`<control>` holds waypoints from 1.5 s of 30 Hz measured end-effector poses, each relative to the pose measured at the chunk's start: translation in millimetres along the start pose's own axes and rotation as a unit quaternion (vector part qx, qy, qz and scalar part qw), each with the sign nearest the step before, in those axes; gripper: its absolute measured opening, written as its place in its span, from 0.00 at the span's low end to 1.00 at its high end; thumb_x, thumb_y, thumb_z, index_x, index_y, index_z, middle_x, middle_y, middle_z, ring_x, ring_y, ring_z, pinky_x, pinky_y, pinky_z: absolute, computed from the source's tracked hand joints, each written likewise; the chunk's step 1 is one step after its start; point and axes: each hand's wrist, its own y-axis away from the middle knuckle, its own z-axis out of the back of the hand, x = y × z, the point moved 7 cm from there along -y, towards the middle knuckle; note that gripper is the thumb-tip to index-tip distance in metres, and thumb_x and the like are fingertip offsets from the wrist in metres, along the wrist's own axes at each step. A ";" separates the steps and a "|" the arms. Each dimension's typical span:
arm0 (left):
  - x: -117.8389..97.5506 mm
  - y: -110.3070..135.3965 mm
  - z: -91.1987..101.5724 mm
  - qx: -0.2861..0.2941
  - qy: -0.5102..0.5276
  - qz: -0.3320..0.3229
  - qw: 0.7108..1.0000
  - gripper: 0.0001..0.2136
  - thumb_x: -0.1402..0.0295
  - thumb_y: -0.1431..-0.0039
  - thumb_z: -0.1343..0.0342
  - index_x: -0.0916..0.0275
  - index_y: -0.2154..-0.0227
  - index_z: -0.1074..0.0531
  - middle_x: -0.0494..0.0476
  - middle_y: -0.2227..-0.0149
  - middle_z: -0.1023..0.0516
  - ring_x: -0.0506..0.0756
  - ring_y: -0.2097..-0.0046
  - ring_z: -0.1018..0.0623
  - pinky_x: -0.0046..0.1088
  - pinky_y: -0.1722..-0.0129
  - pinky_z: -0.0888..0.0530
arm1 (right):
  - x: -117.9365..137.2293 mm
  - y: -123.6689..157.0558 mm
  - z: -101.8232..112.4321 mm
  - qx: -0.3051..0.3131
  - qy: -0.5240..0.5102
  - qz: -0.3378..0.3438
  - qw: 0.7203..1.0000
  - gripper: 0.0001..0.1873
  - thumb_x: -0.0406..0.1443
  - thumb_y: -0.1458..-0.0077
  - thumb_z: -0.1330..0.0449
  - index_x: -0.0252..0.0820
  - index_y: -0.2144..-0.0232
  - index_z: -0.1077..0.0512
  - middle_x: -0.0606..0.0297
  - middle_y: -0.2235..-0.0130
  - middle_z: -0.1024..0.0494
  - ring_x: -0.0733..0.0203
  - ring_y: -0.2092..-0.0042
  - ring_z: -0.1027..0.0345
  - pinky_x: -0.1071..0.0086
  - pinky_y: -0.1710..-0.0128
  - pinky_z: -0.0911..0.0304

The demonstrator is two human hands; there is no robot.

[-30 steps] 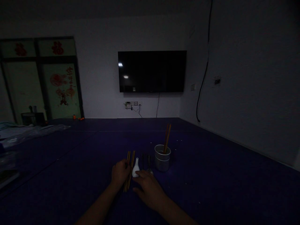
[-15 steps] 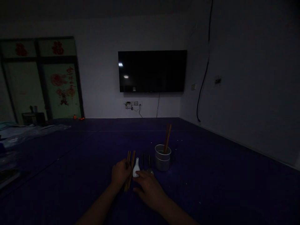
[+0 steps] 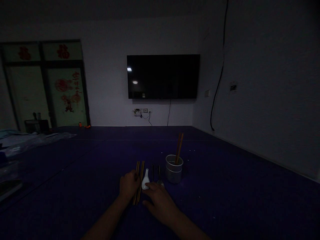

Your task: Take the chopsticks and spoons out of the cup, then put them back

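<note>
My left hand [image 3: 128, 185] is closed, its curled fingers at the left pair of wooden chopsticks [image 3: 137, 165] lying on the dark blue surface. Another pair of chopsticks [image 3: 141, 176] lies just right of it. White and face down or face up, I cannot tell which, a soup spoon [image 3: 145, 178] rests beside them, handle pointing away. The fingertips of my right hand [image 3: 160, 203] touch the spoon's bowl, with thumb and fingers apart. Beyond that hand lie a dark thin utensil [image 3: 153, 171] and a metal spoon [image 3: 160, 176], both partly hidden by it.
A metal cup [image 3: 173, 173] holding upright chopsticks [image 3: 179, 148] stands to the right. Clear plastic sheeting [image 3: 37, 142] lies at the left. Small white specks dot the blue surface [image 3: 100, 160]. A television [image 3: 163, 76] hangs on the far wall.
Both hands keep their places at the chopsticks and white spoon. Only a very slight shift of the whole view shows.
</note>
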 end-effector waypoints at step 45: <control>-9.5 4.1 2.2 0.031 -0.056 -0.023 0.998 0.11 0.65 0.40 0.55 0.59 0.56 0.33 0.56 0.57 0.22 0.57 0.55 0.23 0.30 0.60 0.32 | -0.1 1.4 0.5 -0.010 0.003 0.002 1.000 0.17 0.36 0.45 0.43 0.47 0.52 0.29 0.61 0.43 0.33 0.54 0.42 0.42 0.62 0.42 0.50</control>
